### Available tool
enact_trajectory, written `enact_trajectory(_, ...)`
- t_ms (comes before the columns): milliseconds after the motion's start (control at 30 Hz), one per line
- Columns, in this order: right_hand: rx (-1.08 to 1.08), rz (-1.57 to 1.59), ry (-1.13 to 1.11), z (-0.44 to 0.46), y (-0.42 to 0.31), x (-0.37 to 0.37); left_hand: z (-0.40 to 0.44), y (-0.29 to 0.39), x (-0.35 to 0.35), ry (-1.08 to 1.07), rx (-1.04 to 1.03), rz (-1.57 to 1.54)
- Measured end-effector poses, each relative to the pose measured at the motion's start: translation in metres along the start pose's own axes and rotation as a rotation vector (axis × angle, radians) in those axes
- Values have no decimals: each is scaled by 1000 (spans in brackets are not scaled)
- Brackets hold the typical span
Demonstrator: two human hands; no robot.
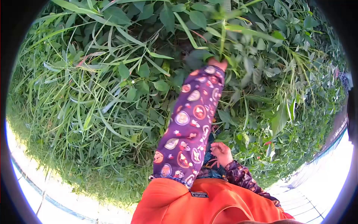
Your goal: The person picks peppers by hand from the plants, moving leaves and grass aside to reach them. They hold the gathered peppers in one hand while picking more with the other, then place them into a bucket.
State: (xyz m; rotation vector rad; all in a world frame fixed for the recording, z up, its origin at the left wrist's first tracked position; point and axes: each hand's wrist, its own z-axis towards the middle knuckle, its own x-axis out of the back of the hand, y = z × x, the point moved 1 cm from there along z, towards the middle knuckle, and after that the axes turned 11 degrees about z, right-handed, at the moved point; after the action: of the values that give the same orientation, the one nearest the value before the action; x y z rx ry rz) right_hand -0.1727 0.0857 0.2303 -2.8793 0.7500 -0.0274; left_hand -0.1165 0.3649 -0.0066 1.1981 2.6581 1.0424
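My left hand (218, 64), at the end of a purple patterned sleeve (192, 112), reaches forward into dense green plants. Leaves hide its fingers, so its grip cannot be made out. A green stem (223, 37) rises right beside this hand, blurred toward its top. Close to my body, my right hand (221, 153) is raised with its fingers curled in, and nothing shows in them. It is nearest to dark patterned cloth (210, 162) and the low leaves beyond.
Long grass blades (85, 93) crowd the left side. Broad-leaved plants (279, 119) grow thickly on the right. My orange top (167, 201) fills the bottom, with bright pale ground (305, 194) at the lower right.
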Motion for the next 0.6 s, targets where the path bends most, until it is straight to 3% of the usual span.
enact_trajectory(133,93,39,15,3,-20,5,-55,0,-35,-85,76,144)
enact_trajectory(300,302,93,105,10,-76,2,-109,-13,-33,8,-143,119)
enact_trajectory(367,354,31,141,4,-113,-6,-125,-10,-30,-175,-190,422)
enact_trajectory(400,598,-236,129,2,-133,-9,-133,-12,-34,-246,-266,450)
enact_trajectory(467,990,-629,106,6,-176,-14,-143,-38,-65,-381,-210,506)
enact_trajectory(500,1148,-747,90,15,-199,-18,-150,-49,-76,-282,-310,485)
enact_trajectory(600,1231,-986,114,58,-247,-30,-174,-75,-99,38,-588,406)
